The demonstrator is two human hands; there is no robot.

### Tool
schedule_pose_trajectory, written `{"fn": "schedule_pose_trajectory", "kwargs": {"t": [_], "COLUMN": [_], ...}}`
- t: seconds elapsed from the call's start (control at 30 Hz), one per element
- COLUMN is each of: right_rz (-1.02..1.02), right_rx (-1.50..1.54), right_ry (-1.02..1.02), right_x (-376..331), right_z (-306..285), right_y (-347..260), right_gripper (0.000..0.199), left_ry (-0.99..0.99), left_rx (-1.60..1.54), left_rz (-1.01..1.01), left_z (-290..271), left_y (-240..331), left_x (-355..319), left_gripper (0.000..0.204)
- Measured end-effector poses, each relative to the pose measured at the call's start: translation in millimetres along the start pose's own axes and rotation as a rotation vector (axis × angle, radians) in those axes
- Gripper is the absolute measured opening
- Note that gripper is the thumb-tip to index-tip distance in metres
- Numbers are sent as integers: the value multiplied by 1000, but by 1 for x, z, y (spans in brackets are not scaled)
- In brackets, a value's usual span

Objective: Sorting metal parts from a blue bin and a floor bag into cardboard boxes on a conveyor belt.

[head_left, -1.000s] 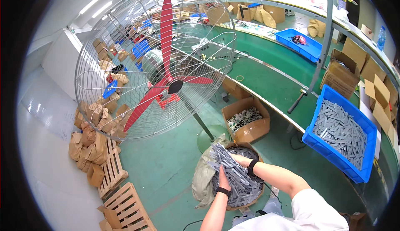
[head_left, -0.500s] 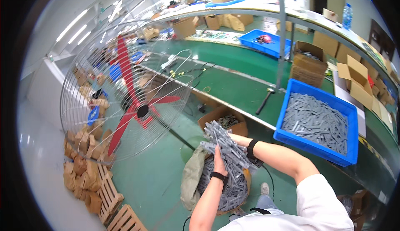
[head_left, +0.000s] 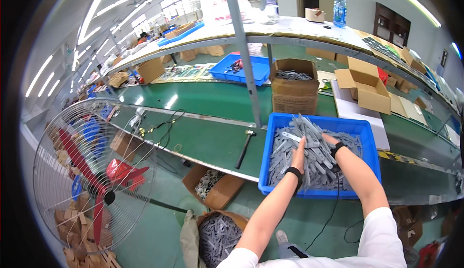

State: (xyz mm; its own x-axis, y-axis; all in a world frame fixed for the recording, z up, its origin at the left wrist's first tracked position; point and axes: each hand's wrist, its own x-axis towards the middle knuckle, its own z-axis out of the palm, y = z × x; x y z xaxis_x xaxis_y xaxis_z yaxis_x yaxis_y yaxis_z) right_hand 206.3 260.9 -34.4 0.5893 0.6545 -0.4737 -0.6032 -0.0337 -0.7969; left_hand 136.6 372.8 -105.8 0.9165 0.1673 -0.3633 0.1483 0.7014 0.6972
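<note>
Between my two hands is a heap of flat grey strips (head_left: 313,144), held over the blue bin (head_left: 267,171). My left hand (head_left: 299,156) presses the heap from its left side, and my right hand (head_left: 330,142) closes on it from the right. More strips of the same kind fill the bin beneath, so the lower edge of the handful blends with them. Black bands sit on both wrists, and a dark cord hangs from the right one. Below left, an open sack (head_left: 203,236) on the floor holds many similar grey strips.
A hammer (head_left: 245,149) lies on the green bench left of the bin. Behind it stand a carton of parts (head_left: 295,96), an open empty carton (head_left: 367,86) and a shelf post (head_left: 244,60). A large caged fan (head_left: 96,181) stands at left, beside a floor carton (head_left: 227,190).
Both hands have carried the handful of grey strips up and right, from above the floor sack to the blue bin. The view has swung to the right with them.
</note>
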Motion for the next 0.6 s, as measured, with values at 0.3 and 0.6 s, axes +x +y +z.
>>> {"fn": "schedule_pose_trajectory", "kwargs": {"t": [0.3, 0.6], "right_rz": [-413, -248], "right_rx": [-1107, -1770], "right_ry": [812, 336], "right_x": [11, 3], "right_z": [-141, -40], "right_y": [42, 89], "right_gripper": [53, 78], "left_ry": [224, -80], "left_rx": [1208, 1298], "left_rz": [198, 494], "left_z": [-15, -54], "left_y": [-24, -3], "left_x": [17, -44], "left_gripper": [95, 65]}}
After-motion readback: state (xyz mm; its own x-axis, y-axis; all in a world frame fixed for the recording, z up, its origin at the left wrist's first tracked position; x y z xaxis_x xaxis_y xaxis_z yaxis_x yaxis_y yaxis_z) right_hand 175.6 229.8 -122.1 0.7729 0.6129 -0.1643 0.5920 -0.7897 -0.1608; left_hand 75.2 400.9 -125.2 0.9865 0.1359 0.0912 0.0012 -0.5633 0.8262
